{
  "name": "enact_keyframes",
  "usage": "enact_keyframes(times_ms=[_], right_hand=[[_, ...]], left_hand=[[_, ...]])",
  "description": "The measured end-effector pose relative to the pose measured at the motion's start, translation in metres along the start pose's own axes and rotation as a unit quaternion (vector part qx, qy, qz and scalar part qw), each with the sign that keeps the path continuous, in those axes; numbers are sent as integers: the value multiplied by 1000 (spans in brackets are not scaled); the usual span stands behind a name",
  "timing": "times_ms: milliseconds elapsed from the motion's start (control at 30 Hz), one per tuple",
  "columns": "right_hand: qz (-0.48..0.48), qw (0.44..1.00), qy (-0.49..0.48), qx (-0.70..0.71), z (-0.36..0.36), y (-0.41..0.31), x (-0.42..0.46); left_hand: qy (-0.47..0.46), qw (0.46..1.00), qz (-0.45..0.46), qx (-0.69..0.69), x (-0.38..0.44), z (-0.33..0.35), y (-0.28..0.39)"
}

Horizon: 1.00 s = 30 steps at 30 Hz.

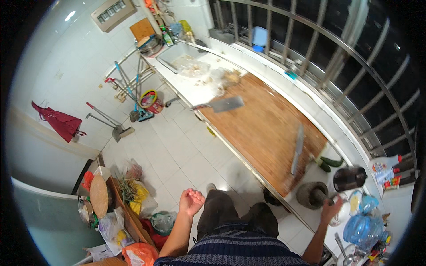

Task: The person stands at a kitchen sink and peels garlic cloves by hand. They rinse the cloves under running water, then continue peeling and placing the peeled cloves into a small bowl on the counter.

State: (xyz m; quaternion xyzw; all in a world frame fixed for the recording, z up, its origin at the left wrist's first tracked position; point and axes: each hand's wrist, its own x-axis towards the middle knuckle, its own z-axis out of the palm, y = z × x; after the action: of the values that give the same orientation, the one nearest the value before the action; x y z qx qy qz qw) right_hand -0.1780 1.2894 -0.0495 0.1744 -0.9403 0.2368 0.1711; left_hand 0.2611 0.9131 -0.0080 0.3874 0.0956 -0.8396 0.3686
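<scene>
My left hand is held over the floor beside my leg, palm up with the fingers curled in, and nothing shows in it. At the right end of the counter, my right hand is at the end of a pestle that leans in a stone mortar. A white bowl lies partly behind that hand; whether the fingers grip the pestle or only touch it is unclear. On the large wooden board lie a cleaver and a long knife. Two green cucumbers rest past the board's end.
A dark lidded container and a blue water jug stand near my right hand. Plastic bags lie by the sink. Metal bars line the window. Mops and a bucket stand against the wall.
</scene>
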Motion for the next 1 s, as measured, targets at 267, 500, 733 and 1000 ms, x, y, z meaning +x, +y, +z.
enact_keyframes(times_ms=[267, 500, 733, 1000], right_hand=[[-177, 967, -57, 175, 61, -306, 34], [-10, 823, -348, 449, 154, -504, -11], [-180, 853, -370, 321, 286, -683, 40], [-159, 905, -311, 243, 484, -793, 90]], left_hand=[[-29, 998, 49, 5, 38, 47, 182], [-67, 997, 48, 1, 101, 102, 281], [-75, 997, 9, 1, 205, 190, 358], [-54, 996, 5, 71, 322, 278, 445]])
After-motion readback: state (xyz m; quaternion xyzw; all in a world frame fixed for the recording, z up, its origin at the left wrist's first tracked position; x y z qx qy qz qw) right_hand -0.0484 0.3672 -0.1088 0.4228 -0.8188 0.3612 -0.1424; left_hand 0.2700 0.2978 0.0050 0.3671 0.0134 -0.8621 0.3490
